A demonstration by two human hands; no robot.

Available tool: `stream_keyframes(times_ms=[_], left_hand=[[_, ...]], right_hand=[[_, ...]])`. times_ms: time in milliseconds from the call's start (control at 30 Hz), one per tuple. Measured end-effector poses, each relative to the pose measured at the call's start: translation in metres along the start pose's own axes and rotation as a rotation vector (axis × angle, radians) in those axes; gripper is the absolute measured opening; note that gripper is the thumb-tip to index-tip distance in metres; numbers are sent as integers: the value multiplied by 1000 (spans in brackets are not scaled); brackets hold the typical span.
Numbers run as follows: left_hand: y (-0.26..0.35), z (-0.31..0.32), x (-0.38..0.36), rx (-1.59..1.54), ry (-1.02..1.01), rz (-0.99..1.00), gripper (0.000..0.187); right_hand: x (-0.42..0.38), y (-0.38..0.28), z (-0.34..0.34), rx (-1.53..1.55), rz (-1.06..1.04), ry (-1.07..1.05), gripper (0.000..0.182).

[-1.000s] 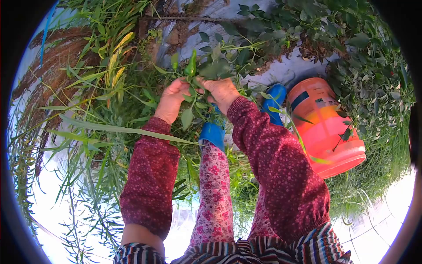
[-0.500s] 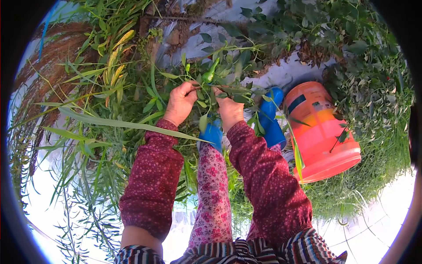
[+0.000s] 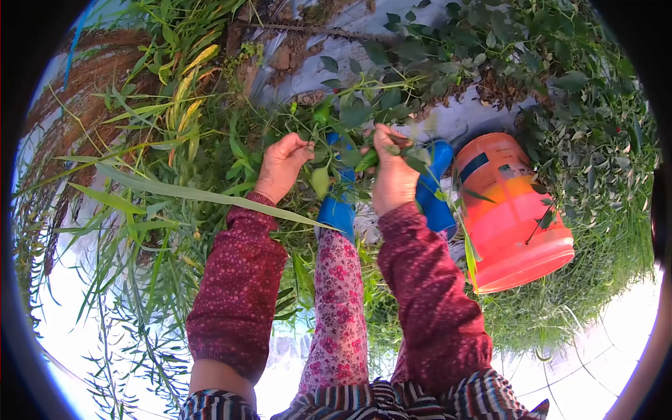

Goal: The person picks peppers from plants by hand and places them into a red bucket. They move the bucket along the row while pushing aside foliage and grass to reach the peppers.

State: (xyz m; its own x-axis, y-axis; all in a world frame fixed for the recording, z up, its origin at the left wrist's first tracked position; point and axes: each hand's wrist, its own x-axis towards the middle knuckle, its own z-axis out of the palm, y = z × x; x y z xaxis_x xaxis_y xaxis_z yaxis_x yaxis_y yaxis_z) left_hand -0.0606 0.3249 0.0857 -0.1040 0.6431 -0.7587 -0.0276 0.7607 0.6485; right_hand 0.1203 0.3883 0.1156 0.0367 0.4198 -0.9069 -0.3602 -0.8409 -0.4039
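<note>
My left hand (image 3: 283,164) is closed in a pinch on a thin stem of the pepper plant (image 3: 353,112). To its right, my right hand (image 3: 393,168) has its fingers curled round a green pepper (image 3: 367,161), whose end shows at the left side of the hand. Leaves cover part of those fingers. A pale green leaf (image 3: 319,182) hangs between the hands. Above them, another green shape (image 3: 323,112) among the leaves is blurred, and I cannot make out whether it is a pepper.
An orange-red bucket (image 3: 511,210) lies tilted at the right, beside my blue boots (image 3: 435,189). A long grass blade (image 3: 203,198) crosses my left wrist. Dense leafy plants (image 3: 602,140) stand at the right, tall grass at the left, and pale sheeting (image 3: 392,10) covers ground at the top.
My right hand has moved right, away from the left, and now has a green pepper in it. My left hand has barely shifted. Leaves between the hands have moved.
</note>
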Motion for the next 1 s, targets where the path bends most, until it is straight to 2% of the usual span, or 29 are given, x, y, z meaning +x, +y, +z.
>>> stream_keyframes(times_ms=[67, 100, 167, 200, 333, 400, 433, 467, 500, 600, 633, 700, 733, 767, 833, 867, 900, 967, 1000], left_hand=[[-3, 0, -2, 49, -65, 26, 14], [-1, 5, -4, 45, -69, 27, 14], [8, 13, -6, 69, -54, 25, 30], [17, 12, -9, 117, -88, -25, 32], [21, 16, -17, 364, -101, 91, 22], [27, 17, -18, 485, -120, 118, 21], [30, 18, -19, 603, -143, 144, 20], [28, 19, -21, 540, -120, 221, 19], [24, 19, -22, 542, -122, 220, 19], [20, 20, -24, 645, -128, 219, 19], [22, 21, -23, 696, -111, 182, 20], [25, 25, -20, 743, -103, 147, 20], [27, 29, -18, 734, -58, 147, 19], [30, 32, -16, 726, -13, 147, 19], [39, 34, -11, 800, -12, 120, 14], [41, 36, -9, 802, -17, 115, 13], [41, 36, -9, 808, -21, 110, 12], [38, 37, -10, 804, 2, 136, 13], [37, 37, -10, 830, -1, 209, 14]], right_hand=[[1, -18, -10, -4, 73, -152, 19], [2, -20, -13, -6, 70, -148, 19], [14, -26, -14, -225, 185, -203, 22], [22, -29, -14, -224, 235, -186, 26], [32, -28, -2, -434, 325, -229, 32], [44, -16, 2, -806, 311, -367, 65], [49, -14, -1, -826, 416, -409, 78], [51, -17, 0, -850, 520, -455, 91], [51, -10, -4, -847, 522, -455, 91], [25, 4, -8, -391, 290, -334, 53], [17, 11, -8, -392, 293, -331, 53], [9, 24, -11, -305, -113, -401, 40], [6, 29, -14, -349, -276, -368, 35], [4, 28, -13, -353, -274, -359, 35], [2, 24, -11, -194, -200, -200, 29], [-6, 15, -9, -62, -153, -213, 23], [-7, 8, -9, -57, -152, -205, 23], [-6, -8, -10, -138, 76, -135, 23], [-8, -17, -6, -130, 121, -124, 23]])
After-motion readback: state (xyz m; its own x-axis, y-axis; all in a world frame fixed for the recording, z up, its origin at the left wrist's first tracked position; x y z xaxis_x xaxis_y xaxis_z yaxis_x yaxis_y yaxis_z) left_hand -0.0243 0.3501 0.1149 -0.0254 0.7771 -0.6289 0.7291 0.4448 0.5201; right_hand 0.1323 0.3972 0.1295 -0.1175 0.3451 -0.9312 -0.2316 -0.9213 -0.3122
